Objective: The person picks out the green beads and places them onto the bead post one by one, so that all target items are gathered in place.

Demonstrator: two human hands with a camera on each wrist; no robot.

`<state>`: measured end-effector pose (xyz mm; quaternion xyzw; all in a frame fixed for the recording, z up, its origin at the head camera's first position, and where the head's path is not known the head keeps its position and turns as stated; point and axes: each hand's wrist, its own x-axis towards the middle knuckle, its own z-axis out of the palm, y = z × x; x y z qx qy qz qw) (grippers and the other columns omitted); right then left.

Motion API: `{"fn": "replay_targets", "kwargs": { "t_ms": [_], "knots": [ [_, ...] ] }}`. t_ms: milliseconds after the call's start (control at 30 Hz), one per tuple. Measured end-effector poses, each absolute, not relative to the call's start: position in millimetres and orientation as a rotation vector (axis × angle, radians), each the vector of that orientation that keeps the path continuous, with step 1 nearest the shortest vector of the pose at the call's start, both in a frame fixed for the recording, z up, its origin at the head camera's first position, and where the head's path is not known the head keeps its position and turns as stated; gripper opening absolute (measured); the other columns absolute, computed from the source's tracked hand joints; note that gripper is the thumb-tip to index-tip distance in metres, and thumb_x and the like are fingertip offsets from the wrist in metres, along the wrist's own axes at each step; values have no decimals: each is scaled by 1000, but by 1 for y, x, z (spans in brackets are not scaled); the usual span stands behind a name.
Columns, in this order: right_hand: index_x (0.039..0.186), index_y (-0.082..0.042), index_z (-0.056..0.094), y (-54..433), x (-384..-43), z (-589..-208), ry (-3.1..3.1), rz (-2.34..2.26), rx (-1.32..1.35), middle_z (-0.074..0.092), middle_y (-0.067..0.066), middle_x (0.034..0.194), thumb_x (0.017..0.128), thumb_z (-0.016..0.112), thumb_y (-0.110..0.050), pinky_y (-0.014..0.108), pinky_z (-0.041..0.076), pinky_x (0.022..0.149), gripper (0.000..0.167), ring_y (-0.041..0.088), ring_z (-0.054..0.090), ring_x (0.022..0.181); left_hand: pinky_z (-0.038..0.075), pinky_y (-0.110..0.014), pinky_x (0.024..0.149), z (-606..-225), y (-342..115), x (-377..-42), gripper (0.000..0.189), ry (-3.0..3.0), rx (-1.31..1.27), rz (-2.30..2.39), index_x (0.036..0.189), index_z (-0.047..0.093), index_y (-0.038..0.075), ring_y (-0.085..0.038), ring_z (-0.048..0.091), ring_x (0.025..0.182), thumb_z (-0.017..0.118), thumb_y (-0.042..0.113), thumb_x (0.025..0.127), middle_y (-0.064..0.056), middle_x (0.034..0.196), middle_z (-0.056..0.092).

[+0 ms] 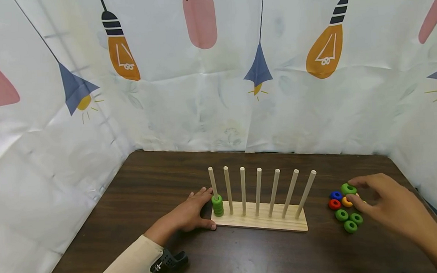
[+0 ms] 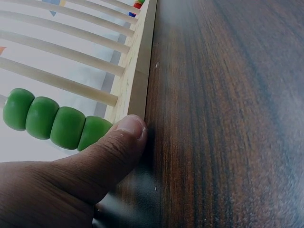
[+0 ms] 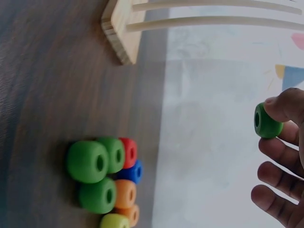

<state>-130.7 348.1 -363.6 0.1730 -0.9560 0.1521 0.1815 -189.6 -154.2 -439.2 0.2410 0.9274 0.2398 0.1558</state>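
Kim: Head view first: the right hand [image 1: 392, 205] is pinching a green bead [image 1: 346, 191] between thumb and forefinger, by the loose beads [image 1: 349, 230] to the right of the peg stand [image 1: 260, 221].

Lee: And how is that bead likely to be handling?

Kim: I'm judging it light and stiff, probably painted wood, so hardly fragile; the smooth coat could be making it slightly slippery. Holding it by the rounded sides is the sensible way, leaving the hole free.

Lee: Meanwhile the left hand [image 1: 187, 212] is holding the peg stand's left end by the leftmost peg [image 1: 213, 182], thumb at the front corner, fingers reaching behind.

Kim: Left wrist view: that thumb is pressing on the peg stand's edge, with four stacked green beads [image 2: 68, 127] sitting right beside it. The fingers aren't showing here.

Lee: Right wrist view: the pinched bead is hanging clear of the table [image 3: 57, 104], remaining fingers loosely curling.

Kim: It's looking squat and rounded, plain green, with a dark round hole. Red [image 3: 127, 146], blue [image 3: 126, 175], orange, yellow and more green beads are clustering apart from it.
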Motion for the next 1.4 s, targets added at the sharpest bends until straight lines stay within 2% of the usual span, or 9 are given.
{"fn": "replay_targets", "kwargs": {
  "t_ms": [267,500,733,933,1400],
  "knots": [
    [108,-14,75,334,-135,-348,-2625,389,563,69,-2,102,75,92,-18,28,45,66,38,13,54,83,15,-58,122,-439,-155,-189,91,2656,697,691,153,43,3,-36,19,154,87,40,83,-16,164,30],
    [110,-13,74,326,-136,-338,-2600,389,604,68,-1,103,75,92,-19,33,48,64,39,15,56,84,15,-58,122,-439,-154,-189,91,2653,693,687,153,43,3,-35,19,154,87,40,83,-16,165,30],
    [109,-15,75,319,-139,-328,-2560,397,654,69,-5,104,73,93,-18,22,43,69,40,12,55,86,15,-57,122,-438,-153,-189,97,2656,674,682,157,38,2,-34,19,154,87,40,82,-15,165,30],
    [109,-15,74,314,-143,-321,-2508,425,723,70,-4,104,70,94,-16,21,42,74,43,13,57,87,14,-57,122,-438,-153,-190,98,2654,676,682,157,37,2,-35,19,154,87,40,83,-16,165,30],
    [110,-15,74,298,-144,-300,-2455,421,796,70,-5,104,71,91,-15,20,42,68,43,6,50,82,14,-57,122,-439,-154,-190,99,2656,680,677,158,35,2,-35,18,154,87,41,82,-16,165,30]
  ]
}}
